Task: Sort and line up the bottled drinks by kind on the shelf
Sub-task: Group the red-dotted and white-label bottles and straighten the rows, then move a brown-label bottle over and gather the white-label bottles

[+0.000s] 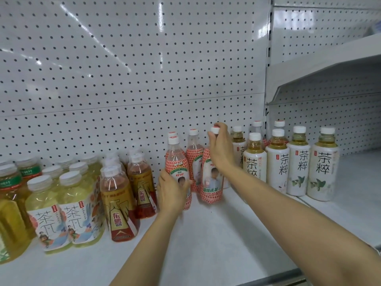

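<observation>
left hand (172, 190): grip curled round the lower body of the front red bottle (179, 172), which stood on the shelf (216, 234).
right hand (221, 150): fingers closed round the neck of a second red bottle (212, 182), just under its white cap; that bottle stood beside the first.
red group: 4 or 5 red bottles clustered mid-shelf, the front 2 not quite in a row.
done, by the look of it: yellow tea bottles (59, 211) grouped far left, amber bottles (121, 203) in files next to them, white tea bottles (299, 162) lined up on the right.
left to do: likely squaring the red bottles into files; at least 1 red-capped bottle seemed to stand behind the white ones, though i could not tell its kind.
</observation>
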A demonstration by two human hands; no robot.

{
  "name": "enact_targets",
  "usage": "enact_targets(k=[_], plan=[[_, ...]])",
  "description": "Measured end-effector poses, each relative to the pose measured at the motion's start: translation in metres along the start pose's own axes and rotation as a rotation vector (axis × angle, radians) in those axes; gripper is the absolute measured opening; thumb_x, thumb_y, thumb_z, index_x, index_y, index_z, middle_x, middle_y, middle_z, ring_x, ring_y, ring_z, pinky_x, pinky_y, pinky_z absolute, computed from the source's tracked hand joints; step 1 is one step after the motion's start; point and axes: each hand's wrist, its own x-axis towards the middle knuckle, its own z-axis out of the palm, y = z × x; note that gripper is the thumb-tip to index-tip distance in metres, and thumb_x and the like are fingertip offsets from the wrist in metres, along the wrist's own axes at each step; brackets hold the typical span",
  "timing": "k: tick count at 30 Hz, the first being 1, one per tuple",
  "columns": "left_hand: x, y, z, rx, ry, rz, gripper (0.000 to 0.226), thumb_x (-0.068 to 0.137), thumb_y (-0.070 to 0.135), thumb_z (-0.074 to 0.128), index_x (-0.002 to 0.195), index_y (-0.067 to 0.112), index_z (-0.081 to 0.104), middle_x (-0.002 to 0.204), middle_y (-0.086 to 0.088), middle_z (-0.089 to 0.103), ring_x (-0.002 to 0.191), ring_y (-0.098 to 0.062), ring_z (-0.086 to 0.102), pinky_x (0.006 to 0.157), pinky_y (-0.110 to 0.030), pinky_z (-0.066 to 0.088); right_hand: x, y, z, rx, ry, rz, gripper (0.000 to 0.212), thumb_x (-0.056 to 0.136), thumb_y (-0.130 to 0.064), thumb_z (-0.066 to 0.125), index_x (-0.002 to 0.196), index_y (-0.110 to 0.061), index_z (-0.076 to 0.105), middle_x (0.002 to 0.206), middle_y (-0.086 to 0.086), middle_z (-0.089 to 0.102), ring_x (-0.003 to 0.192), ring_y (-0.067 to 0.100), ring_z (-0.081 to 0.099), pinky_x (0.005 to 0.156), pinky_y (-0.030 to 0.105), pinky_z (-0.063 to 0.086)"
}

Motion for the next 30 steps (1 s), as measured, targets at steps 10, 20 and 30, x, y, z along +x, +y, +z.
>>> enact_targets(k=[10,20,30], plan=[[-0.002,-0.007,-0.005,-0.028,-0.107,-0.032,0.091,0.070,0.028,0.087,0.140,0.010,0.032,0.127,-0.011,0.053,0.113,-0.030,0.058,0.093,-0.048,0.054,-0.034,0.011,0.025,0.050,-0.159,-0.089,0.070,0.093,-0.038,0.059,0.147,-0.015,0.021,0.137,0.004,0.043,0.119,0.019,0.047,0.098,0.033,0.042],[-0.004,-0.009,-0.004,-0.022,-0.111,-0.023,0.077,0.076,0.028,0.084,0.134,0.009,0.038,0.127,-0.012,0.054,0.113,-0.031,0.060,0.090,-0.048,0.055,-0.071,0.050,0.026,0.074,-0.315,0.090,0.103,0.083,-0.045,0.069,0.150,-0.030,-0.008,0.152,0.002,0.033,0.131,0.017,0.044,0.105,0.041,0.041],[-0.025,0.008,-0.016,0.008,0.098,0.129,0.075,0.088,0.033,0.072,0.146,0.007,0.033,0.143,-0.014,0.044,0.135,-0.033,0.038,0.109,-0.045,0.038,-0.102,0.052,-0.021,-0.367,-0.306,0.085,0.064,0.087,-0.048,0.061,0.137,-0.014,0.041,0.129,0.003,0.059,0.113,0.022,0.058,0.089,0.040,0.052]])
